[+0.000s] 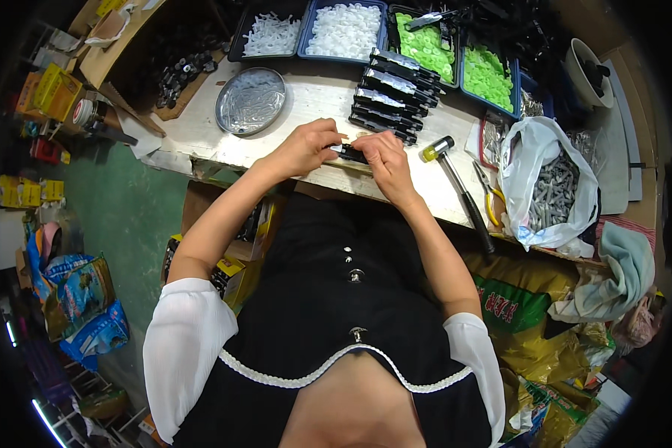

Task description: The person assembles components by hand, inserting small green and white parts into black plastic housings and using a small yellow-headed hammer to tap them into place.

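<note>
At the near edge of the white workbench (179,142), my left hand (306,148) and my right hand (388,166) come together over a black part with a silvery patch (349,154). The left fingers pinch its left end. Right thumb and fingers close on the other end, covering much of it. Just beyond my right hand lies a stack of similar black parts with silvery faces (393,95). A round metal tin (250,101) with a shiny, greasy-looking inside stands past my left hand. To the right rests a hammer (461,193) with a yellow-and-black head.
Trays of white pieces (343,30) and green pieces (487,78) line the back. Yellow-handled pliers (491,198) lie beside a white plastic bag (521,213) of grey parts. A cloth (621,257) hangs at the right corner. Dark parts (175,82) fill the left back.
</note>
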Motion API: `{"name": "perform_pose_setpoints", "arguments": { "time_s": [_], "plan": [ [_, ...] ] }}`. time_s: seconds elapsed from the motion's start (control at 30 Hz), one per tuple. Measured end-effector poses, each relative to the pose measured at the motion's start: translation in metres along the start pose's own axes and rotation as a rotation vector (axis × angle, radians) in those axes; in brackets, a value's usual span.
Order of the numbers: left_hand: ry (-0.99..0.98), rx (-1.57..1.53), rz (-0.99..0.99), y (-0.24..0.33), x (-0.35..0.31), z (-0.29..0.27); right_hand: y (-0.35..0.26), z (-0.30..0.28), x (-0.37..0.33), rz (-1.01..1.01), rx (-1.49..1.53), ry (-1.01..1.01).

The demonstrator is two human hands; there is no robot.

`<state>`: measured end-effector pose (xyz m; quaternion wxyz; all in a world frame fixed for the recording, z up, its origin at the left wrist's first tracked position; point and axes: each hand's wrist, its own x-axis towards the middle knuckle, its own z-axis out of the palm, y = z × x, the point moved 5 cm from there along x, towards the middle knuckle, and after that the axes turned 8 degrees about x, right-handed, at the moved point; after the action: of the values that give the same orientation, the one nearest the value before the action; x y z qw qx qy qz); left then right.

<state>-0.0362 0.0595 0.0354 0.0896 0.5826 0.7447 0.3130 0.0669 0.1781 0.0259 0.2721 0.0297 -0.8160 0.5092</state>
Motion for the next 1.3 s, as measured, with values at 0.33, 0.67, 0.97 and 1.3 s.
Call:
{"name": "perform_pose_setpoints", "arguments": {
  "time_s": [0.33, 0.67, 0.97, 1.3],
  "plan": [
    [0.184, -0.904, -0.686, -0.039, -0.025, 0.02, 0.003, 0.001, 0.003, -0.033, -0.031, -0.002],
    [0.177, -0.657, -0.568, -0.034, -0.023, 0.024, 0.001, -0.001, 0.0, 0.005, -0.004, -0.003],
    [0.242, 0.096, -0.292, -0.045, 0.082, -0.06, 0.001, -0.113, -0.002, 0.189, -0.084, 0.219],
    [0.232, 0.546, -0.431, -0.126, 0.182, -0.041, 0.053, -0.222, -0.049, 0.578, -0.887, 0.238]
  ]
}}
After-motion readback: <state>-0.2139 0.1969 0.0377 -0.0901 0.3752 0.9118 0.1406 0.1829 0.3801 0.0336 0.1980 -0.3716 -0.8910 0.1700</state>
